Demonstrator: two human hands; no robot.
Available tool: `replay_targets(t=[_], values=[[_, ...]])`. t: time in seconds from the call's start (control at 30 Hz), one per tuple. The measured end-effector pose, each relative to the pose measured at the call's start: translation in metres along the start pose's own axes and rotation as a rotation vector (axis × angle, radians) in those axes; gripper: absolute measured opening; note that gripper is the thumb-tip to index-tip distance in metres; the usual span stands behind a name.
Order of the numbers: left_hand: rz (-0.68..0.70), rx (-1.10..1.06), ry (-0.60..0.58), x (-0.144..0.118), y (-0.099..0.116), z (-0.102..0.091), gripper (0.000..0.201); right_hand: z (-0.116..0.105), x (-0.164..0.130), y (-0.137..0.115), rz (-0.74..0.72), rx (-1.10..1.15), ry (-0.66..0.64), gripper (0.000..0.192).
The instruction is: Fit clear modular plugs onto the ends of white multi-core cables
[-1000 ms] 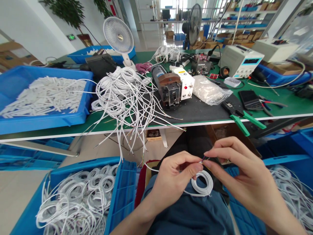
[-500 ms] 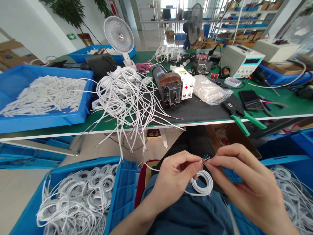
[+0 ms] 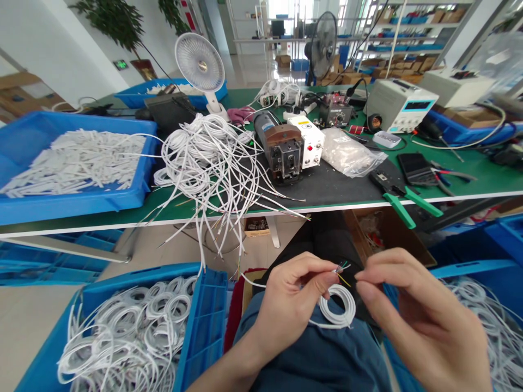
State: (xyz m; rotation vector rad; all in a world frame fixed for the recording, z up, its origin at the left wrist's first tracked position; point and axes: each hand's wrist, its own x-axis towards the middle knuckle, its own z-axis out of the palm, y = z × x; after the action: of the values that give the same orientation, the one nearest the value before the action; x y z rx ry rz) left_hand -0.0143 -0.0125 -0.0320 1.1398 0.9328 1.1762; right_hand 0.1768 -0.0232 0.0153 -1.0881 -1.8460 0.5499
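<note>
My left hand [image 3: 292,294] pinches the end of a white cable [image 3: 349,307] between its thumb and first finger. The cable is wound in a neat ring just under those fingers, over the person's lap, in front of the desk's [image 3: 482,163] near edge. I can't tell if the ring rests on the lap or hangs. Thin coloured wires [image 3: 343,267] poke out past my left fingertips, and a yellow one points down toward my right hand [image 3: 420,310]. That hand is just beside the wires, with its thumb and first finger tips very close together; I can't tell if they touch. On the desk, a big messy pile of white cables [image 3: 208,147] spills over the near edge. A blue tray [image 3: 81,204] full of little white pieces sits at the near left corner. A tool with green handles [image 3: 423,201] sticks out over the near edge, toward the right. Below the desk, a blue bin [image 3: 206,316] on the left holds lots of white cable rings [image 3: 126,321].
</note>
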Motion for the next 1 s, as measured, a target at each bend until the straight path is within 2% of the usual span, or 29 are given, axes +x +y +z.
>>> replay_targets(t=[0.13, 0.3, 0.43, 0.6, 0.8, 1.0], values=[[-0.001, -0.009, -0.004, 0.0, 0.001, 0.0, 0.009, -0.001, 0.003, 0.005, 0.023, -0.092, 0.049, 0.023], [0.013, 0.016, 0.004, 0.0, 0.003, 0.0, 0.008, 0.006, 0.003, 0.009, -0.092, -0.188, 0.078, 0.026], [0.013, 0.025, 0.015, 0.001, 0.003, 0.0, 0.009, 0.006, 0.0, 0.007, -0.122, -0.2, 0.099, 0.029], [0.008, 0.021, 0.023, 0.0, 0.003, 0.001, 0.01, 0.004, -0.004, 0.005, -0.081, -0.175, 0.036, 0.022], [-0.002, -0.015, 0.027, 0.0, 0.001, 0.001, 0.011, 0.011, -0.013, 0.006, -0.158, -0.175, -0.044, 0.022], [-0.011, -0.038, 0.015, -0.001, 0.002, 0.0, 0.009, -0.002, -0.002, 0.005, -0.022, -0.007, -0.07, 0.021]])
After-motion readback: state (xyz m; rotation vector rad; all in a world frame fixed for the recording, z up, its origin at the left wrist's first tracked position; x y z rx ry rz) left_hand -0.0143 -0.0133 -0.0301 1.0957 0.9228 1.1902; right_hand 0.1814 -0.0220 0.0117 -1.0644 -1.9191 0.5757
